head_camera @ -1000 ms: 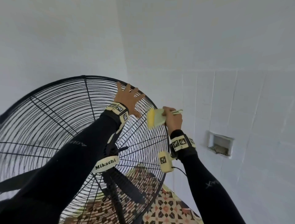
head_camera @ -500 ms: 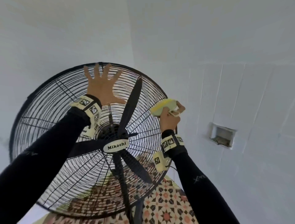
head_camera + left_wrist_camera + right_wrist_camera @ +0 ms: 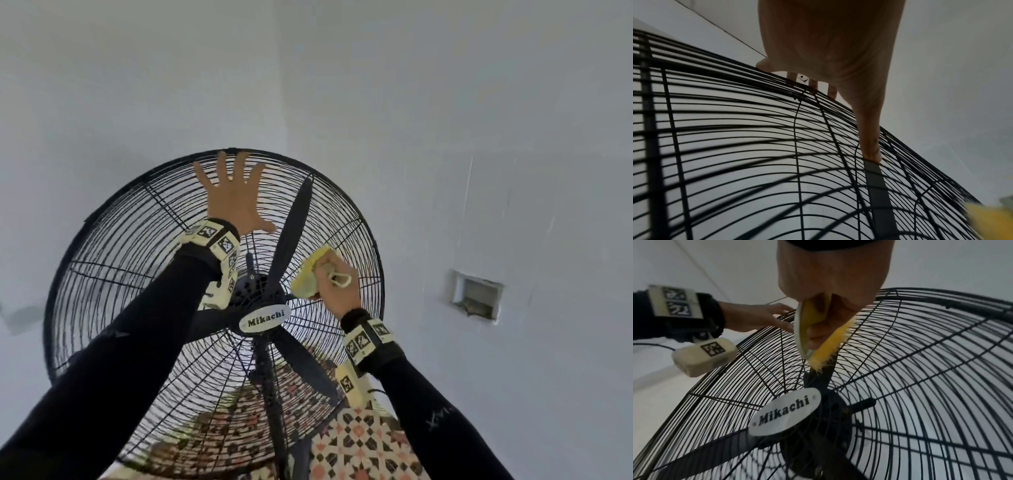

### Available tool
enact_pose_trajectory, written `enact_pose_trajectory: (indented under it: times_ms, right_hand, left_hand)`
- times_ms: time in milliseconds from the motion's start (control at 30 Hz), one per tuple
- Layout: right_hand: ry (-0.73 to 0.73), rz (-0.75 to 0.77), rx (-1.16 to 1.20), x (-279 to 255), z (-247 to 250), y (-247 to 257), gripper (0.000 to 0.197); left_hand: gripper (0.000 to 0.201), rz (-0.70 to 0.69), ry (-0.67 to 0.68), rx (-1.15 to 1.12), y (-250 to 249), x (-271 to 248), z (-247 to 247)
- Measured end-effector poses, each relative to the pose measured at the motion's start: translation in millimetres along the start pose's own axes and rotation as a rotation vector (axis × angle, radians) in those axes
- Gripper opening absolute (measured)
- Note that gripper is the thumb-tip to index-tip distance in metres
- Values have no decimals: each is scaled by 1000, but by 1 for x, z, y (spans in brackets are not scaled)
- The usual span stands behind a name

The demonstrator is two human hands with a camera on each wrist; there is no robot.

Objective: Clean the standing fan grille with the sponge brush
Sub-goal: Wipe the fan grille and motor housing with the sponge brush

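While the left hand [image 3: 236,202] lies flat with fingers spread against the upper part of the fan grille [image 3: 113,274], steadying it, the right hand [image 3: 337,282] has its grip clenched round the sponge brush [image 3: 308,275] and holds it against the wires just above and to the right of the Mikachi badge [image 3: 264,318]. Judging by this, the cleaning is under way rather than finished: the brush is working the inner wires near the hub, and the lower half and the left side of the grille show no sign either way of having been wiped, since dust cannot be made out at this distance. Most of the round face probably remains to be covered.

In the right wrist view the sponge brush [image 3: 818,331] has its long axis running roughly along a radial spoke, its yellow bristled edge turned to the wires and its far end aimed down toward the hub, over a fan blade [image 3: 821,374] behind the grille.
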State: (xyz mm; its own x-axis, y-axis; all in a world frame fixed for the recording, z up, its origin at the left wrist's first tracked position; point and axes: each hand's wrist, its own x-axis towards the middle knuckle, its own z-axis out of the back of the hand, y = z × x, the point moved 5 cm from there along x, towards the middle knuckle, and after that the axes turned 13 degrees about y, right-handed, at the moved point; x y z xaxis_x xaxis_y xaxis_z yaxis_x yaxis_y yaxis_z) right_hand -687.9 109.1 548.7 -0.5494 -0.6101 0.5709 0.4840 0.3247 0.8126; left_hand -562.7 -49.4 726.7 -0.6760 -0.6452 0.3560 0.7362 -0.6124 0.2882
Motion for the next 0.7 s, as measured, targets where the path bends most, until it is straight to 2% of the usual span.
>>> enact_pose_trajectory:
  times_ms: [33, 100, 133, 167, 200, 267, 300, 333, 367, 433, 467, 500, 533, 567, 667, 700]
  right_hand:
    - [-101, 25, 0, 0, 9, 1, 14]
    - [-392, 21, 66, -2, 30, 2, 7]
    - [-441, -1, 95, -4, 33, 0, 4]
    - [-390, -24, 110, -6, 28, 1, 5]
    - [-265, -38, 83, -9, 18, 2, 8]
    - [77, -38, -17, -17, -10, 6, 22]
    - [175, 4, -63, -22, -17, 8, 27]
    - [158, 43, -83, -21, -15, 9, 25]
    - [42, 53, -59, -16, -5, 11, 20]
    - [-294, 30, 27, -4, 24, 13, 7]
    - [-418, 14, 44, 0, 36, 12, 3]
    - [-470, -6, 37, 3, 42, 11, 3]
    - [-443, -29, 25, 6, 40, 7, 2]
    - [-353, -38, 24, 6, 33, 4, 3]
    - [6, -37, 14, -3, 13, 2, 9]
    - [24, -28, 11, -5, 16, 4, 9]
  left_hand:
    - [141, -1, -14, -3, 0, 0, -2]
    - [148, -8, -34, -14, -2, -1, -4]
    - [152, -8, -26, -20, -3, -3, -5]
    - [156, -5, -12, -22, -4, -3, -7]
    - [159, -3, -2, -21, -5, -2, -9]
    - [161, -2, 13, -37, -2, -1, -11]
    - [161, -8, 19, -57, -1, -1, -11]
    - [161, -16, 18, -70, -1, -1, -11]
    - [161, -19, 14, -73, -1, -1, -10]
    - [159, -15, 13, -71, -1, -3, -9]
    - [158, -14, 17, -73, -2, -4, -8]
    - [158, -13, 22, -76, -2, -4, -7]
    - [157, -10, 31, -76, -2, -3, -6]
    - [157, -5, 40, -77, -1, -2, -6]
    - [158, 18, 62, -75, 0, 0, -5]
    - [159, 21, 62, -70, 0, 0, -5]
